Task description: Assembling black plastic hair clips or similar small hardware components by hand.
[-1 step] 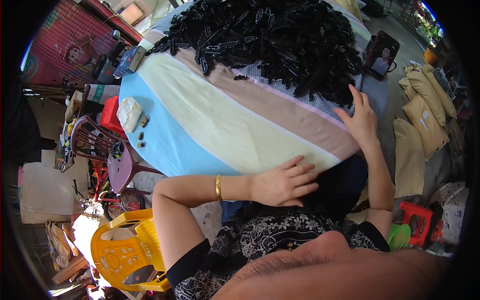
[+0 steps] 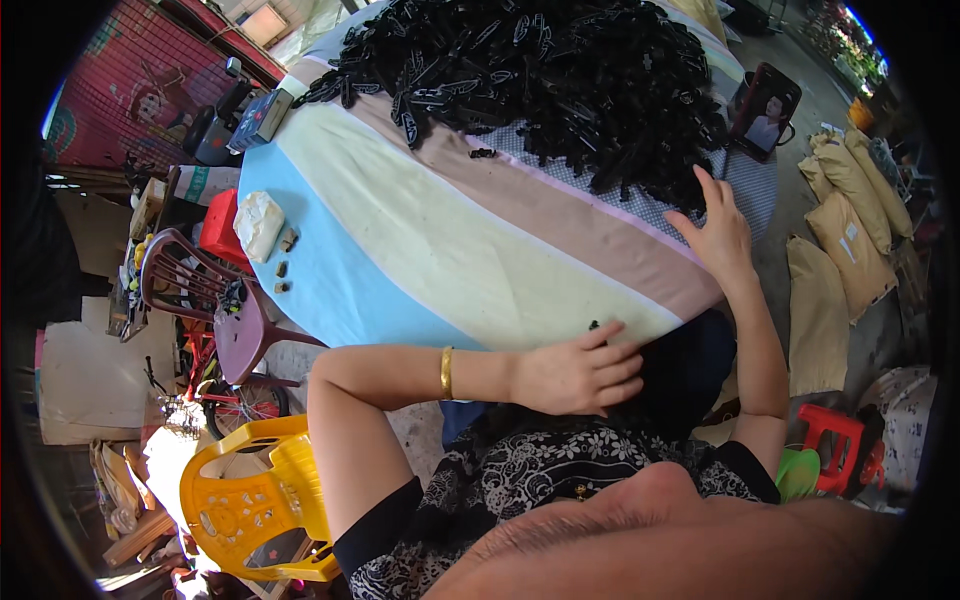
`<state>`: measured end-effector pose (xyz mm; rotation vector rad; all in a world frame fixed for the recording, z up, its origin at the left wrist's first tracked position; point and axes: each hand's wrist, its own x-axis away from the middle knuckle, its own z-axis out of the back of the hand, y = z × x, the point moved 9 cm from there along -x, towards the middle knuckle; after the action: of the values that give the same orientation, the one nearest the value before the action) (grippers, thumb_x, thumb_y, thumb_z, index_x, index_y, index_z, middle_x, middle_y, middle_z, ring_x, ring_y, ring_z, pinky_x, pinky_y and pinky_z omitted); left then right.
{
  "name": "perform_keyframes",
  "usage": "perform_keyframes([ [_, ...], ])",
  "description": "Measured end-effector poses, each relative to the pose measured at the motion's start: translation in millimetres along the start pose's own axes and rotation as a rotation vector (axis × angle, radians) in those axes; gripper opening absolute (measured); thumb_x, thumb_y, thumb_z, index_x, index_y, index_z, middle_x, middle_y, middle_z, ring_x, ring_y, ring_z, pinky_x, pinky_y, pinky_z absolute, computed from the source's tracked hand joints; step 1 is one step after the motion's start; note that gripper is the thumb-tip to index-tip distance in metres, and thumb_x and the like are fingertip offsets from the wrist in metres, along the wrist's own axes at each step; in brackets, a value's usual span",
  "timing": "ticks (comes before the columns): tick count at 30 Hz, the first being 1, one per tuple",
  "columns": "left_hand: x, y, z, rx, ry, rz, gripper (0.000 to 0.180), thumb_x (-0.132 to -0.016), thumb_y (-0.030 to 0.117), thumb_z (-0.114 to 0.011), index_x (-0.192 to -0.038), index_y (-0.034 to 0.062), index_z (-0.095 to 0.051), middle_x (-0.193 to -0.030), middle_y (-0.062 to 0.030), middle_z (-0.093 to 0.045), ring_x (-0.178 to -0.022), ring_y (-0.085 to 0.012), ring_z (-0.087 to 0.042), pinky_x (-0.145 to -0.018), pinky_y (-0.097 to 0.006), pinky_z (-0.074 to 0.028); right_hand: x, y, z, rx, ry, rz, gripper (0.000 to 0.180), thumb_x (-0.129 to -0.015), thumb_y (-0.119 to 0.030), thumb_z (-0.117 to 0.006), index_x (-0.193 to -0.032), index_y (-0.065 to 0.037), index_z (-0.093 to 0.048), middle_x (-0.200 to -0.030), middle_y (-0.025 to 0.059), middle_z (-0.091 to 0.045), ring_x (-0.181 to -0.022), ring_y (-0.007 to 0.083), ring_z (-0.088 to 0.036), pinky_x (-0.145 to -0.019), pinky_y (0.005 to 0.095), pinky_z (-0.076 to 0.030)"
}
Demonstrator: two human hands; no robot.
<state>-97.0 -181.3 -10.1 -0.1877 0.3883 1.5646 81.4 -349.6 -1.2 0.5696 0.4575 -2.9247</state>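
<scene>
A large heap of small, flat black pieces (image 2: 530,90), some with white outlines, covers the far part of the striped cloth on the table (image 2: 430,240). My right hand (image 2: 725,235) is at the heap's near right edge, thumb and index finger spread apart with nothing visible between them. At the table's near edge, in front of my body, my left hand (image 2: 585,375) has its fingers apart and slightly bent. A tiny dark bit (image 2: 594,324) shows on the cloth beside its upper finger. What lies under that palm is hidden. One loose black piece (image 2: 482,154) sits apart from the heap.
A phone (image 2: 768,112) stands at the table's right edge. On the left are a crumpled white bag (image 2: 259,226), a few small brownish blocks (image 2: 281,270) and a blue box (image 2: 262,120). Chairs, yellow (image 2: 245,510) and purple (image 2: 240,330), flank the left side; brown sacks (image 2: 850,250) lie right.
My left hand has shifted slightly to the right, and the tiny dark bit now shows by its upper finger. My right hand has barely moved.
</scene>
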Motion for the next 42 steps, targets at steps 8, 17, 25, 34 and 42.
perform_keyframes([
  [8, -23.6, 14.4, -22.0, 0.180, -0.090, -0.220, 0.012, -0.075, 0.017, -0.053, -0.078, 0.0057, -0.056, -0.078, -0.0067, -0.055, -0.079, -0.0193, -0.054, -0.066, -0.032, -0.048, -43.2, -38.6, -38.5, -0.182, -0.028, 0.216, 0.052, -0.077, -0.020, -0.072, -0.121, -0.002, -0.052, -0.117, 0.0137, -0.052, -0.100, 0.0350, -0.057, -0.084, 0.0396, -0.048],
  [17, 5.8, -216.4, 47.3, -0.185, 0.334, 0.888, 0.053, -0.071, 0.021, -0.073, -0.111, 0.0008, -0.046, -0.104, -0.0158, -0.048, -0.092, -0.0325, -0.052, -0.079, -0.038, -0.047, -83.5, -79.0, -48.7, -0.192, 0.031, 0.401, 0.032, -0.075, -0.019, -0.070, -0.101, -0.003, -0.063, -0.106, 0.0104, -0.059, -0.087, 0.0316, -0.063, -0.075, 0.0400, -0.051],
  [25, 50.1, -222.8, 56.8, 0.043, 0.477, 0.945, 0.067, -0.065, -0.004, -0.060, -0.128, 0.0047, -0.038, -0.113, -0.0213, -0.043, -0.094, -0.0407, -0.054, -0.082, -0.042, -0.049, -107.2, -104.7, -37.3, -0.232, 0.003, 0.430, 0.026, -0.081, -0.025, -0.067, -0.095, -0.003, -0.066, -0.096, 0.0086, -0.061, -0.079, 0.0295, -0.063, -0.068, 0.0374, -0.052],
  [34, 105.9, -233.6, 37.1, 1.192, 0.741, 1.167, 0.066, -0.075, -0.004, -0.057, -0.136, 0.0042, -0.034, -0.104, -0.0077, -0.055, -0.088, -0.0147, -0.056, -0.074, -0.029, -0.052, -101.1, -134.2, -32.0, -0.243, 0.118, 0.465, 0.024, -0.083, -0.022, -0.065, -0.102, -0.006, -0.065, -0.081, 0.0089, -0.059, -0.067, 0.0257, -0.061, -0.058, 0.0340, -0.049],
  [42, 104.7, -226.5, 23.8, 1.637, 0.915, 1.035, 0.029, -0.090, 0.005, -0.057, -0.117, 0.0085, -0.048, -0.107, -0.0036, -0.056, -0.092, -0.0161, -0.061, -0.083, -0.034, -0.054, -83.4, -130.8, -32.6, -0.439, 0.075, 0.430, 0.021, -0.085, -0.010, -0.061, -0.105, -0.003, -0.064, -0.079, 0.0091, -0.058, -0.062, 0.0227, -0.058, -0.055, 0.0310, -0.046],
])
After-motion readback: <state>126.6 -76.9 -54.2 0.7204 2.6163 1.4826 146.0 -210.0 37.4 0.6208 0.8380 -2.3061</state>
